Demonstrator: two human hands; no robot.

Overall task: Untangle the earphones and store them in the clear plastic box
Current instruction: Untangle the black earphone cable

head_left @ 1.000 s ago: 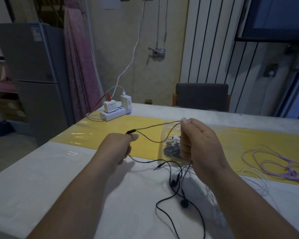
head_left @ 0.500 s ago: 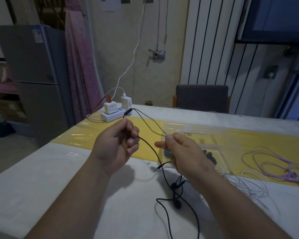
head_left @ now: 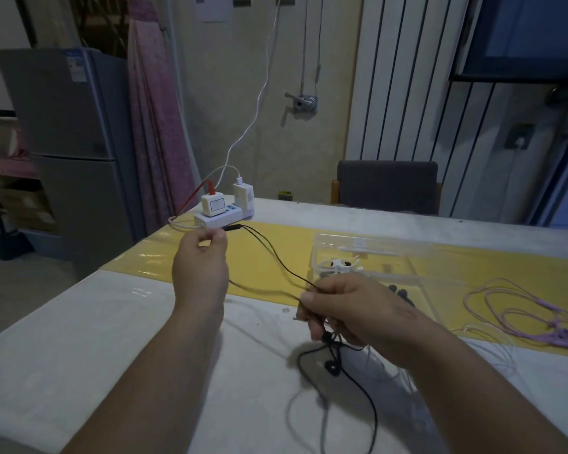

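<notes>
cable of the black earphones point(head_left: 332, 368) stretches between my two hands, lifted off the counter point(head_left: 112, 339) and outside the box. my left hand point(head_left: 200, 267) is raised, thumb and forefinger pinched together on the cable right at its dark splitter piece, which pokes out just to the right of those fingers point(head_left: 222, 235). two thin strands lead from there down and to the right into my right hand point(head_left: 358, 309). the right fingers point(head_left: 310, 298) are curled and clamped on the strands, thumb laid on top. beneath that hand the rest of the black cable hangs in a knot, one earbud just under the fingers and another lower down, touching the counter or just above it, i cannot tell which. loose black loops trail from the knot back toward me. the clear plastic box point(head_left: 374, 245) sits on the counter just beyond my right fingers, resting on a yellow strip point(head_left: 151, 257), with white earphones point(head_left: 340, 265) coiled inside and a few small dark pieces i cannot make out. to the right of my right hand, well apart from it, purple earphones point(head_left: 538, 319) lie in loose loops. just beyond my left fingers stands a white power strip point(head_left: 223, 219) with chargers plugged in.
</notes>
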